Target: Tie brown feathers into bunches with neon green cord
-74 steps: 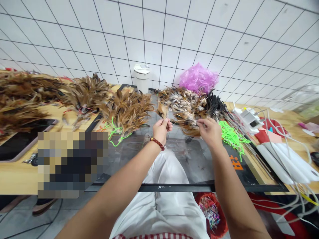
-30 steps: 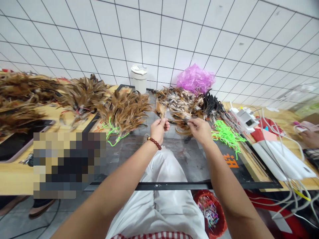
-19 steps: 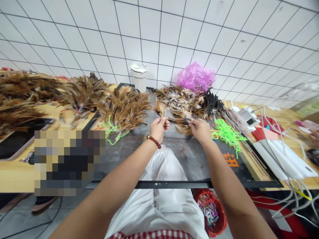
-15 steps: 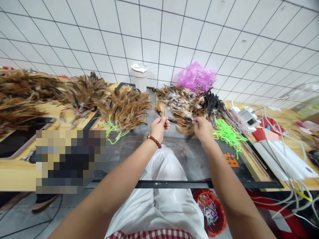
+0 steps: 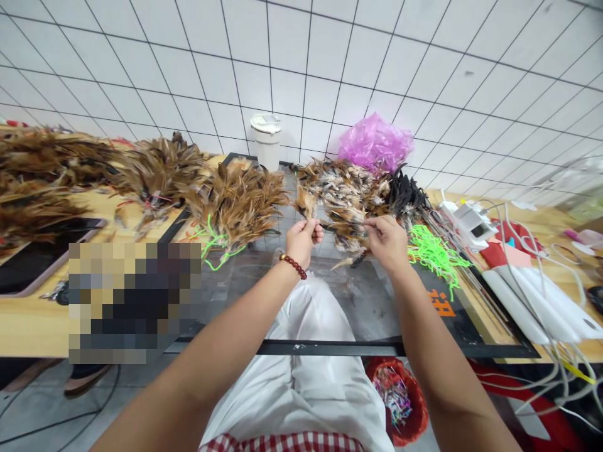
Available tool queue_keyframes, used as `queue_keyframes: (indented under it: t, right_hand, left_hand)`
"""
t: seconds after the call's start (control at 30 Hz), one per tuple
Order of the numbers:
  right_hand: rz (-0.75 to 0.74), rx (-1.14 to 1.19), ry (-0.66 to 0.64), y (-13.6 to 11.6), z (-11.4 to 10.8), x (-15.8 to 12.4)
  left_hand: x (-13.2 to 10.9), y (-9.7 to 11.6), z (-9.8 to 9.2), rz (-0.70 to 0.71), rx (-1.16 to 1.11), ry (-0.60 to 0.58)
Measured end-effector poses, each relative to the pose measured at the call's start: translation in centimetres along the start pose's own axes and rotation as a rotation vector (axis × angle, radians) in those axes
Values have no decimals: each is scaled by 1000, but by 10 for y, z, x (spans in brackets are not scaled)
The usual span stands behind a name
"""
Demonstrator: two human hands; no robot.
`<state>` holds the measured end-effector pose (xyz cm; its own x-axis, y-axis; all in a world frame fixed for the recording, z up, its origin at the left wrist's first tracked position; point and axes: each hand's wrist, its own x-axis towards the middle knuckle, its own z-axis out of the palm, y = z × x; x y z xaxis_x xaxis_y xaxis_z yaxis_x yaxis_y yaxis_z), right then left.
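Note:
My left hand (image 5: 304, 240), wearing a beaded bracelet, is closed in a pinch around the lower ends of a small bunch of tan feathers (image 5: 306, 202), whose tips point away from me. To its right, my right hand (image 5: 386, 240) is closed, thumb and forefinger pinched on a feather at the edge of a mixed brown, black and white feather pile (image 5: 346, 194). The fingers partly hide what they pinch. Just below the pile lie a few loose feathers (image 5: 349, 260). Black feathers (image 5: 407, 191) lie behind my right hand.
Left are a bundle of brown feathers (image 5: 240, 198), green strings (image 5: 214, 242) and a phone (image 5: 47, 257). A lidded cup (image 5: 267, 144) and a pink plastic bag (image 5: 375, 143) stand by the tiled wall. More green string (image 5: 433, 251) and white cables (image 5: 541, 301) lie right; a red bin (image 5: 414, 427) sits below.
My right hand has shifted slightly, and the brown feathers beside it lie differently, with a pale one now showing below the pile. My left hand keeps its pinch. The view has tilted a little.

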<state>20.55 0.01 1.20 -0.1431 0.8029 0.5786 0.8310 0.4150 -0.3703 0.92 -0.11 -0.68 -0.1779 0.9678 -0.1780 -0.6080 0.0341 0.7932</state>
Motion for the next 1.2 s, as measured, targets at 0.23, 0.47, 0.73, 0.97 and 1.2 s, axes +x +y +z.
queue_keyframes:
  t: [0.23,0.47,0.73,0.97,1.2]
  right_hand:
    - [-92,-91,-285,-19,2,-5]
    - [282,392,-231,-25,20,-5]
    - [569,1055,-108,-28,9,3]
    - [553,1119,-87,-30,14,1]
    - [541,1102,-80,-31,13,1]
  left_hand:
    - [-1,1,-1,-2,7,-6]
    - [-4,2,3,14,45,-25]
    - [-12,5,7,28,90,-138]
    - [-17,1,6,-13,182,-362]
    - [-7,-6,0,-8,254,-250]
